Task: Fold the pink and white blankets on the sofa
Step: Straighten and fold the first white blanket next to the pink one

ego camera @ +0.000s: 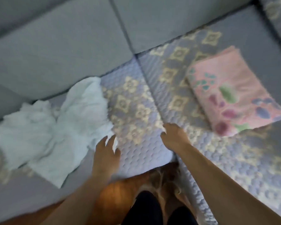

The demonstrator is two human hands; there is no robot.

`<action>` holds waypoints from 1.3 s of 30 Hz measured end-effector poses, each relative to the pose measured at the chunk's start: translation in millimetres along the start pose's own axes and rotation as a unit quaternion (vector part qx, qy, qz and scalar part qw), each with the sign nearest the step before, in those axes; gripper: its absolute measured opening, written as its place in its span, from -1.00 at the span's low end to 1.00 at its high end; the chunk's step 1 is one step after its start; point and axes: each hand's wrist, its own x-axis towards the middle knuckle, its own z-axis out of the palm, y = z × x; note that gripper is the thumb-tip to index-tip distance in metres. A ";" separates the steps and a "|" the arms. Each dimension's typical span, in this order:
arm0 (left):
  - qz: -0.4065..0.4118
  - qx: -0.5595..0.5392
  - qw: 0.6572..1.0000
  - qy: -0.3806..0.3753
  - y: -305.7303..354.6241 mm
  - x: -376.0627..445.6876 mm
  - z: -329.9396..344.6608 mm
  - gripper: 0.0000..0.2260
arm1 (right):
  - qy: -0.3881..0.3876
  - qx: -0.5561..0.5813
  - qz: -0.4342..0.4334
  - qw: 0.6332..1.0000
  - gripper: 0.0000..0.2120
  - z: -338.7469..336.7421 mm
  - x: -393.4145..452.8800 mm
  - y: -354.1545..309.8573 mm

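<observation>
The frame is blurred by motion. A pink flowered blanket (234, 93) lies folded into a rectangle on the right seat of the sofa. A white blanket (55, 125) lies crumpled and spread over the left seat. My left hand (106, 153) reaches toward the white blanket's right edge with fingers spread, holding nothing. My right hand (173, 135) hovers over the seat gap between the two blankets, fingers loosely bent and holding nothing.
The grey sofa (63, 46) has thick back cushions and a quilted patterned seat cover (136, 109). Orange-brown floor (117, 195) and my dark trouser legs show at the bottom centre. Another patterned cushion (277, 12) sits at the far right corner.
</observation>
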 end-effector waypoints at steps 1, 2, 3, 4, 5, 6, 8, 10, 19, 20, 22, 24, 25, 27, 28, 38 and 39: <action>-0.053 -0.017 0.998 -0.004 -37.5 -18.6 -7.1 -0.48 | -0.040 -0.022 0.004 0.999 -0.59 19.0 -7.9 -10.6; -0.091 -0.038 0.995 -0.010 -68.9 -38.7 -17.8 -0.48 | -0.065 -0.039 0.008 0.997 -0.59 38.1 -16.5 -21.4; -0.118 -0.057 0.991 -0.016 -99.8 -58.7 -28.6 -0.48 | -0.079 -0.045 0.014 0.996 -0.58 56.8 -26.0 -33.0; -0.128 -0.076 0.989 -0.016 -130.9 -76.5 -37.2 -0.50 | -0.087 -0.043 0.019 0.995 -0.56 74.3 -36.1 -45.3; -0.136 -0.093 0.986 -0.014 -155.6 -92.6 -47.1 -0.55 | -0.094 -0.044 0.016 0.994 -0.56 90.8 -45.3 -57.6; -0.147 -0.112 0.983 -0.009 -179.6 -105.3 -55.0 -0.64 | -0.105 -0.048 0.012 0.993 -0.55 105.2 -53.8 -71.7; -0.180 -0.153 0.972 0.002 -219.2 -119.8 -69.5 -0.83 | -0.121 -0.058 0.006 0.991 -0.55 130.0 -65.5 -104.9; -0.203 -0.211 0.956 0.018 -246.8 -122.0 -82.9 -0.88 | -0.115 -0.073 0.000 0.991 -0.55 153.6 -66.4 -142.8; -0.227 -0.318 0.910 -0.136 -403.7 -48.5 -83.0 -0.58 | 0.001 0.020 0.086 0.996 -0.83 282.5 -21.0 -306.8; -0.200 -0.278 0.927 -0.150 -427.9 -36.3 -84.3 -0.60 | 0.003 0.024 0.105 0.994 -0.83 301.0 -18.5 -320.5; -0.154 -0.191 0.956 -0.160 -472.8 -5.4 -91.2 -0.60 | -0.005 0.052 0.128 0.990 -0.79 338.6 -10.8 -344.4; -0.050 -0.056 0.988 -0.133 -506.7 32.8 -103.2 -0.59 | -0.031 0.085 0.140 0.986 -0.78 373.2 -4.0 -366.2; 0.025 0.029 0.992 -0.116 -517.1 53.1 -112.2 -0.60 | -0.036 0.106 0.144 0.983 -0.80 387.3 -2.6 -376.6; 0.181 0.169 0.967 -0.060 -528.8 89.2 -121.7 -0.60 | -0.026 0.143 0.143 0.979 -0.82 406.7 -3.3 -391.8; 0.233 0.211 0.949 -0.032 -528.2 103.7 -127.3 -0.57 | -0.018 0.154 0.142 0.978 -0.82 412.1 -6.7 -397.3; 0.022 -0.064 0.988 -0.141 -459.1 99.2 -220.4 -0.70 | 0.048 0.281 0.235 0.929 -0.86 375.2 -109.7 -345.8; -0.021 -0.159 0.978 -0.130 -447.7 83.2 -235.7 -0.73 | 0.039 0.256 0.234 0.937 -0.86 369.8 -124.1 -338.6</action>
